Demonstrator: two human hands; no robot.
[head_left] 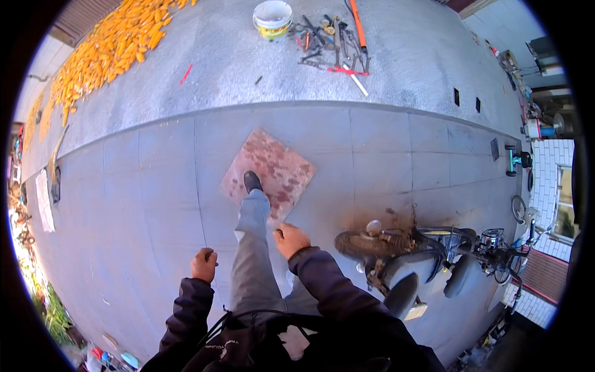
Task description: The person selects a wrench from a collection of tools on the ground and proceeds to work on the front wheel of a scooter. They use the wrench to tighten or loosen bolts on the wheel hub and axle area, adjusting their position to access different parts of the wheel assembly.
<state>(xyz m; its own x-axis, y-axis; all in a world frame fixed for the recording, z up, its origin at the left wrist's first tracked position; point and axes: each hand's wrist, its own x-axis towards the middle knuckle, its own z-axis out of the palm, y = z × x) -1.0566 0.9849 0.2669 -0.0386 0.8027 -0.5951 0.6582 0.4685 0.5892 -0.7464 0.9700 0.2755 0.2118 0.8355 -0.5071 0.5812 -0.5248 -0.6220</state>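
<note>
Grey paving point(155, 180) beneath curled left hand point(203, 265) and curled right hand point(292, 240)

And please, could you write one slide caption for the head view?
Left hand and right hand curled, one shoe over a mottled reddish square, tools lying beyond.

white lettering point(215, 346) on dark jacket point(338, 335), bucket label point(273, 30) too small to read

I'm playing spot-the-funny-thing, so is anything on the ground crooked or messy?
Yes! The blotchy reddish slab by the dark shoe sits crooked, its edges slanting across the straight lines of the gray floor. Farther ahead, tools lie in a messy jumble beside the white bucket.
</note>
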